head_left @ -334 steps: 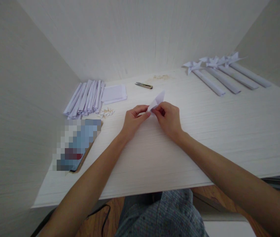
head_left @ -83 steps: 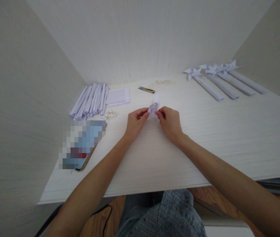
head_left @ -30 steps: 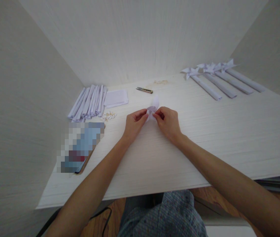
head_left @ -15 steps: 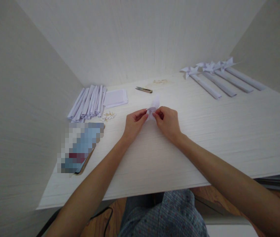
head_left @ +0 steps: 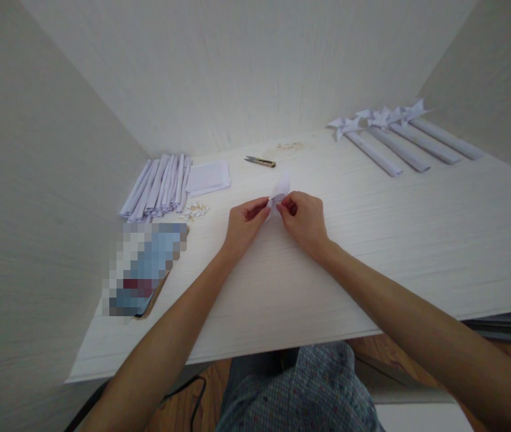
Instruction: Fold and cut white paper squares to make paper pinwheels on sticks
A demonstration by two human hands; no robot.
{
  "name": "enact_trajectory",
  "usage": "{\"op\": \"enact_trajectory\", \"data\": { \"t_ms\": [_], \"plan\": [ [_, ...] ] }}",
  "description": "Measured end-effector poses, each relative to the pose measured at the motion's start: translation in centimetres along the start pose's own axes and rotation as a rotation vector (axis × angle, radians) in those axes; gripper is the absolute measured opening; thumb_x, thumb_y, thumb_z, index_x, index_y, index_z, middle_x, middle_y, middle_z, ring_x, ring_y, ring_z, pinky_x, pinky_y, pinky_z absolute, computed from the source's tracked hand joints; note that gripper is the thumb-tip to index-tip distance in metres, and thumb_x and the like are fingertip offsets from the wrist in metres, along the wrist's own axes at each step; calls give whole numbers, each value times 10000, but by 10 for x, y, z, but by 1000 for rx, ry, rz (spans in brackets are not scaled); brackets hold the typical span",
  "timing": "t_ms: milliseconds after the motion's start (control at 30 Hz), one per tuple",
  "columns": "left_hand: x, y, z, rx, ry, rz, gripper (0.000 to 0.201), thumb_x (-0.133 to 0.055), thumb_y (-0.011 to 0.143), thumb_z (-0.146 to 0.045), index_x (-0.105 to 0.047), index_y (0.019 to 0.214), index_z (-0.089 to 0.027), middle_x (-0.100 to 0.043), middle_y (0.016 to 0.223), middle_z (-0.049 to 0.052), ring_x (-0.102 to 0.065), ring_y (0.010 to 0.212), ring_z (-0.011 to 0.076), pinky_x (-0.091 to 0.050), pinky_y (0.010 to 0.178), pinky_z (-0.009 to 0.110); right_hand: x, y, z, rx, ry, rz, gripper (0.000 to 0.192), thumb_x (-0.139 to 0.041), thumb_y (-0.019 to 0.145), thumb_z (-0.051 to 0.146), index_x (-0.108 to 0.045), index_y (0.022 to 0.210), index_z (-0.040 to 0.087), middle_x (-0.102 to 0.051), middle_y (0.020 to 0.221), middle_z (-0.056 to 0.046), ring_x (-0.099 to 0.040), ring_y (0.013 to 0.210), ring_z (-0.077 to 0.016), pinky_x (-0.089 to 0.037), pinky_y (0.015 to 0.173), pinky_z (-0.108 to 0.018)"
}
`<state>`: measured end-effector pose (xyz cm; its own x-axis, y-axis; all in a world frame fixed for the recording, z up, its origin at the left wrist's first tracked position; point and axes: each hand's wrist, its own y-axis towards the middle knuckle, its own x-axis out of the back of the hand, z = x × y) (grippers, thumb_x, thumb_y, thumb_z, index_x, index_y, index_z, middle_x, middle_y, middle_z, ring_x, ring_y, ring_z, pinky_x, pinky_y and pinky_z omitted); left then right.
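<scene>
Between my two hands, over the middle of the white table, is a small white paper pinwheel head point(head_left: 283, 185) with curled blades. My left hand point(head_left: 247, 227) pinches its left side between thumb and fingers. From the right, my right hand point(head_left: 303, 219) pinches it near the centre, fingers closed. The fingertips partly hide the paper's middle, so I cannot tell whether a small pin is in it. Beyond the hands lie thread snips point(head_left: 259, 161). To the left is a little heap of small white-and-tan pieces point(head_left: 196, 210).
A stack of white paper squares point(head_left: 208, 177) and a pile of rolled paper sticks point(head_left: 159, 187) lie at the back left. Nearer is a phone point(head_left: 152, 270) with a blurred screen. Several pinwheels on paper sticks point(head_left: 375, 154) lie back right. Tan bits point(head_left: 289, 146) are near the back wall.
My right hand's fingertips have shifted slightly left on the paper. Both hands keep their pinch. The whole view has moved a little.
</scene>
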<state>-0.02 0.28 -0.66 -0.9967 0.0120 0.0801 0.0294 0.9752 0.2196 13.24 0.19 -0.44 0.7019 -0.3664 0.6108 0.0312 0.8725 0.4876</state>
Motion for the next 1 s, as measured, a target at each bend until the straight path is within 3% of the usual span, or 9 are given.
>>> {"op": "enact_trajectory", "data": {
  "t_ms": [567,800,1000],
  "plan": [
    [1,-1,1,-11,17,51,285,-643,655,-256,-683,924,-172,-703,922,47,-636,857,174,-478,843,344,0,0,-1,-44,22,18,133,-539,743,180,-589,621,163,-596,624,-20,-504,573,-129,-367,587,-271],
    [2,-2,-2,-32,6,77,304,-615,676,-232,-667,969,-170,-691,984,52,-629,901,170,-463,875,338,-2,1,0,-46,-14,41,255,-484,802,247,-568,575,166,-566,555,-14,-455,526,-121,-315,544,-269],
    [2,-2,-1,-37,25,93,313,-614,679,-225,-662,982,-162,-684,1005,64,-627,919,176,-470,864,331,-1,1,-2,-18,-1,9,144,-513,765,194,-569,636,161,-591,636,-27,-484,576,-128,-340,577,-265]
  ]
}}
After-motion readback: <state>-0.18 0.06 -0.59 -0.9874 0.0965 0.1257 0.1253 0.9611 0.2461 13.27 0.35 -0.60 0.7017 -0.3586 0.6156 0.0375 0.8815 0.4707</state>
